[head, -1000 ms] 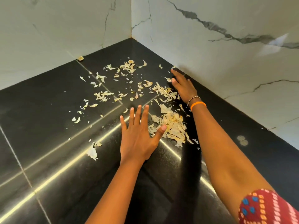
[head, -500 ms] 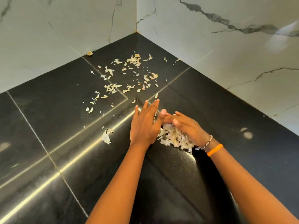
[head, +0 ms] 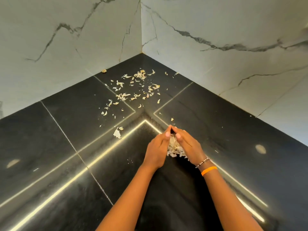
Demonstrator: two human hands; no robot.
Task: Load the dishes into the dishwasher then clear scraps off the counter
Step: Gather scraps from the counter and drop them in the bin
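Observation:
A heap of pale peel scraps [head: 174, 147] lies on the black counter [head: 66, 139] in the corner. My left hand [head: 156, 149] and my right hand [head: 188, 145] stand on edge on either side of the heap and press it between the palms. Their straight fingers meet at the tips above it. Most of the heap is hidden between the hands. Several loose scraps [head: 133, 90] stay scattered farther back toward the corner, apart from both hands. One larger white scrap [head: 117, 132] lies to the left of my left hand.
White marble walls [head: 216, 64] close the counter at the back and right. A small brown bit [head: 104, 71] sits against the left wall. Tile seams and bright light reflections cross the counter. No dishes or dishwasher are in view.
My right hand swept the scraps from near the right wall toward my left hand. Both hands have closed in on the heap and drawn it nearer to me.

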